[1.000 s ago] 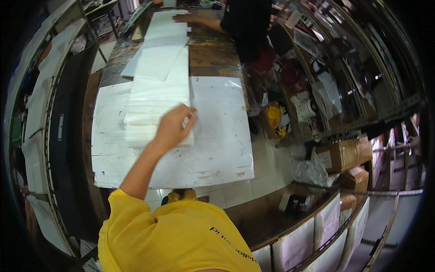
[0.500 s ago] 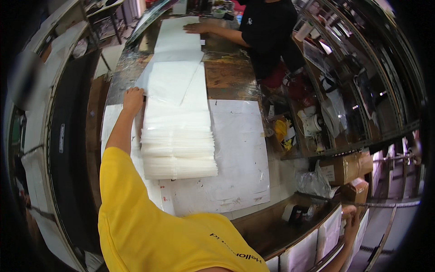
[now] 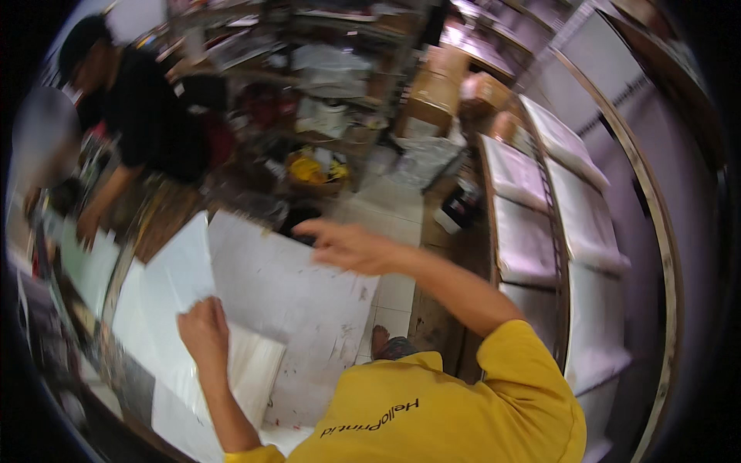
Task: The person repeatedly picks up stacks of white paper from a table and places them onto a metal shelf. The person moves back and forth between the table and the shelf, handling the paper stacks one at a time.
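My left hand (image 3: 204, 328) is closed at the edge of a thin translucent white sheet (image 3: 174, 282), which is partly raised over the table. Below it lies a thick stack of such sheets (image 3: 258, 363), partly hidden by my forearm. My right hand (image 3: 351, 245) hangs over the far right part of a white board (image 3: 309, 301) on the table. Its fingers stretch to the left, smeared by motion, and nothing shows in them.
A person in black (image 3: 147, 108) works at the far left, one hand on the table. To the right, a rack (image 3: 563, 255) holds several white stacks. Cardboard boxes (image 3: 436, 89) and a plastic bag (image 3: 424, 158) stand beyond. A yellow-filled bin (image 3: 316, 170) sits by the shelves.
My view has swung right. My right hand has come from the white stacks on the rack to above the board. The sheet at my left hand is now raised from the stack.
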The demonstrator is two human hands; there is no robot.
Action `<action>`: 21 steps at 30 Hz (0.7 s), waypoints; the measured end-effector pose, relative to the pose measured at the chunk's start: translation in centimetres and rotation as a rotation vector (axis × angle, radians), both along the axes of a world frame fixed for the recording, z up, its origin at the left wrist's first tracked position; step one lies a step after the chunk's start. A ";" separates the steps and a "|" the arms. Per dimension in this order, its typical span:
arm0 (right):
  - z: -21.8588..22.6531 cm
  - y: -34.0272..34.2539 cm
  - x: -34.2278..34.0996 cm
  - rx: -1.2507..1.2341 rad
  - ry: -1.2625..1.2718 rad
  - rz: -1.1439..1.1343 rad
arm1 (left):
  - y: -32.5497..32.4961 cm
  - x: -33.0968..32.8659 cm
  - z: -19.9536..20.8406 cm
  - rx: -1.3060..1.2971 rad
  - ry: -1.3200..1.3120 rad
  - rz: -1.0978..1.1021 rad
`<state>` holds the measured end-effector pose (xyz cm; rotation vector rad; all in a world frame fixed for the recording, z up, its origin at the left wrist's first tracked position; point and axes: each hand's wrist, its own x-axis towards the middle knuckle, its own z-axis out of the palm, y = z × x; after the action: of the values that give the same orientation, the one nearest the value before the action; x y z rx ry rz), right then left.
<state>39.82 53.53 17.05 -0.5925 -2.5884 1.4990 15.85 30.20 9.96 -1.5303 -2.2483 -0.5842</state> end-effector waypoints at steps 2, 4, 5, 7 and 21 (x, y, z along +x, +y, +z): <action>-0.7 -2.0 -1.1 -0.099 -0.014 0.033 | 2.6 4.6 0.4 0.007 -0.067 -0.113; -1.7 -2.4 -0.3 -0.080 0.041 -0.031 | 5.2 8.9 0.7 0.047 -0.161 -0.248; -2.5 -2.3 0.1 -0.086 0.037 -0.072 | 6.1 10.4 0.3 0.026 -0.199 -0.309; -4.2 -1.7 1.7 -0.068 0.060 -0.168 | 7.5 13.2 -0.6 -0.001 -0.231 -0.393; -1.6 12.2 23.7 0.275 0.101 -0.686 | 13.9 26.3 2.6 0.076 -0.589 -0.936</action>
<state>63.54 65.69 15.43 -1.1675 -2.1190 0.9072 42.11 44.13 12.60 -2.5947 -1.6568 -1.5072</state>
